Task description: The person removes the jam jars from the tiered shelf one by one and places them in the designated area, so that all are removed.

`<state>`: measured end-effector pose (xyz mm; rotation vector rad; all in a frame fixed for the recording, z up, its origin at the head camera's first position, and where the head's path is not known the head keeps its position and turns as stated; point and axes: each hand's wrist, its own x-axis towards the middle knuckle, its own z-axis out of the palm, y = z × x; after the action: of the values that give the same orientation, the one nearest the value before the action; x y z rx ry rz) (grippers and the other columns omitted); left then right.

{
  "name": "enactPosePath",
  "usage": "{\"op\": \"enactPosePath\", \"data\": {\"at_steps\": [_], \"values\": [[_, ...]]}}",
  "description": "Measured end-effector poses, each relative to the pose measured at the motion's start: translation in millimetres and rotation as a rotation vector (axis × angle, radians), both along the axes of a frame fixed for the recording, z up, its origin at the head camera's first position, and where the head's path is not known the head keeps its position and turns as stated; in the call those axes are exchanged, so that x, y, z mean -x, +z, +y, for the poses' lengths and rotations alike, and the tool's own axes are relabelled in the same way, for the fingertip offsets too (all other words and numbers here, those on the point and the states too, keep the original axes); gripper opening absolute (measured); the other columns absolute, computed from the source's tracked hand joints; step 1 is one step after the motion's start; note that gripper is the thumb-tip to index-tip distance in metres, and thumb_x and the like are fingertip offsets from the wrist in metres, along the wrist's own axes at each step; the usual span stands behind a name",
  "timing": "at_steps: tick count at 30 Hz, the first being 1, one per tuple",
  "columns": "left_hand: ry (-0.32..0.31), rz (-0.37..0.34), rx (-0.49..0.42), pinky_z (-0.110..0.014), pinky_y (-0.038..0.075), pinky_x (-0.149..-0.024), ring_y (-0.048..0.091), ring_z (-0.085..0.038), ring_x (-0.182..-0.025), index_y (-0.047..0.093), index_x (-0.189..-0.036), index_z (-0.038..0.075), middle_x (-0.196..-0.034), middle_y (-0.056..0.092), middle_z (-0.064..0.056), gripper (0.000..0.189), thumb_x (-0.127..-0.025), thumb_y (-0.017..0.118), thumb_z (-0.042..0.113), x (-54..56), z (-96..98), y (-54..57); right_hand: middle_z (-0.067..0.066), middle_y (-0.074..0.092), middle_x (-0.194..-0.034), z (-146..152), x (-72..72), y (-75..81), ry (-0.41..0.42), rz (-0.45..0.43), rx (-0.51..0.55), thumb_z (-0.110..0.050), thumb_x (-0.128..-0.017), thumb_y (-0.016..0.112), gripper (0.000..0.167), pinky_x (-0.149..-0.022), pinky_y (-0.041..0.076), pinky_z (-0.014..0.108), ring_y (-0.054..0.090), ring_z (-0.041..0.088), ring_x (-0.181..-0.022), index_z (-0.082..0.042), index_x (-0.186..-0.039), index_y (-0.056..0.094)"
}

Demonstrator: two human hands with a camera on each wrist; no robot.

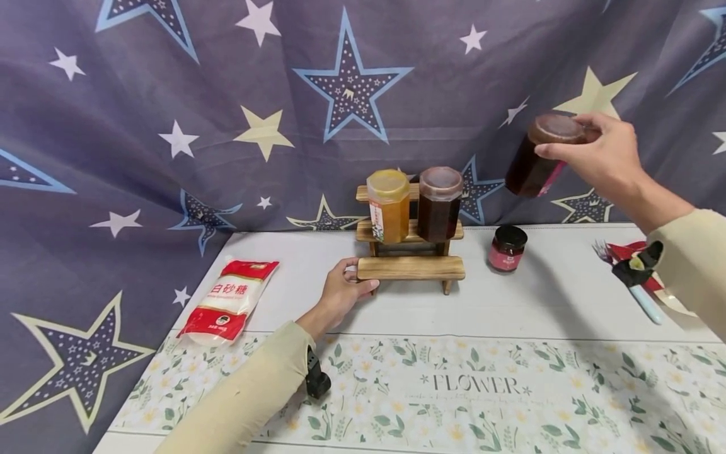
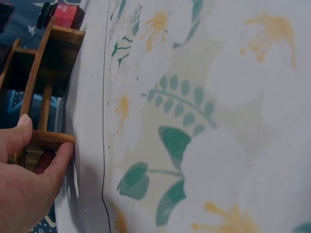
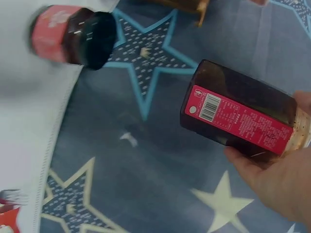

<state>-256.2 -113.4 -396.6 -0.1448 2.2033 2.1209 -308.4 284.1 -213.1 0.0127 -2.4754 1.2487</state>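
Note:
My right hand (image 1: 609,151) grips a dark jar (image 1: 530,164) near its lid, holding it tilted in the air above the table's back right. In the right wrist view a pink label with a barcode shows on this jar (image 3: 238,114). My left hand (image 1: 340,293) pinches the left end of the lowest step of a small wooden tiered rack (image 1: 411,268). In the left wrist view the thumb and fingers lie around the rack's end board (image 2: 53,138). On the rack's middle step stand a yellow jar (image 1: 390,211) and a second dark jar (image 1: 439,211).
A small black-lidded jar (image 1: 507,249) stands right of the rack. A red and white sugar bag (image 1: 229,299) lies at the left. A fork (image 1: 602,251) and a blue-handled utensil (image 1: 646,306) lie far right. A star-patterned curtain (image 1: 306,157) hangs behind the table.

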Motion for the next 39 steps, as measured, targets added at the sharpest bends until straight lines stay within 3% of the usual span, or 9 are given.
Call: {"op": "enactPosePath", "data": {"at_steps": [8, 17, 29, 39], "values": [[-0.002, 0.002, -0.002, -0.042, 0.06, -0.084, 0.063, -0.021, -0.084, 0.043, -0.137, 0.003, -0.109, 0.059, -0.022, 0.064, -0.081, 0.073, -0.007, 1.0, -0.3, -0.8, 0.013, 0.051, -0.118, 31, -9.6, -39.5, -0.055, -0.058, -0.071, -0.045, -0.079, 0.077, 0.082, -0.059, 0.041, 0.005, 0.05, 0.013, -0.092, -0.003, -0.141, 0.043], [0.001, -0.001, -0.016, -0.041, 0.06, -0.084, 0.063, -0.021, -0.084, 0.043, -0.137, 0.004, -0.109, 0.059, -0.022, 0.064, -0.081, 0.072, -0.008, 1.0, 0.0, -0.8, 0.024, 0.055, -0.118, 44, -13.7, -81.9, -0.083, -0.075, -0.124, -0.045, -0.079, 0.077, 0.082, -0.053, 0.041, 0.005, 0.046, -0.009, -0.072, 0.002, -0.137, 0.044], [-0.018, 0.015, 0.0, -0.041, 0.06, -0.084, 0.064, -0.02, -0.082, 0.041, -0.138, 0.003, -0.107, 0.06, -0.022, 0.064, -0.082, 0.072, -0.007, 0.5, 0.1, -2.0, 0.025, 0.057, -0.115, 49, -20.0, -119.7, -0.075, -0.066, -0.152, -0.042, -0.078, 0.079, 0.079, -0.051, 0.041, 0.007, 0.042, -0.015, -0.068, 0.005, -0.133, 0.047], [-0.018, 0.025, 0.014, -0.041, 0.06, -0.083, 0.064, -0.019, -0.08, 0.041, -0.138, 0.002, -0.106, 0.061, -0.023, 0.064, -0.082, 0.072, -0.006, -0.1, -0.3, -0.7, 0.024, 0.057, -0.114, 50, -20.5, -138.2, -0.062, -0.075, -0.104, -0.038, -0.078, 0.08, 0.077, -0.056, 0.042, 0.003, 0.043, -0.017, -0.07, 0.005, -0.132, 0.046]]}}
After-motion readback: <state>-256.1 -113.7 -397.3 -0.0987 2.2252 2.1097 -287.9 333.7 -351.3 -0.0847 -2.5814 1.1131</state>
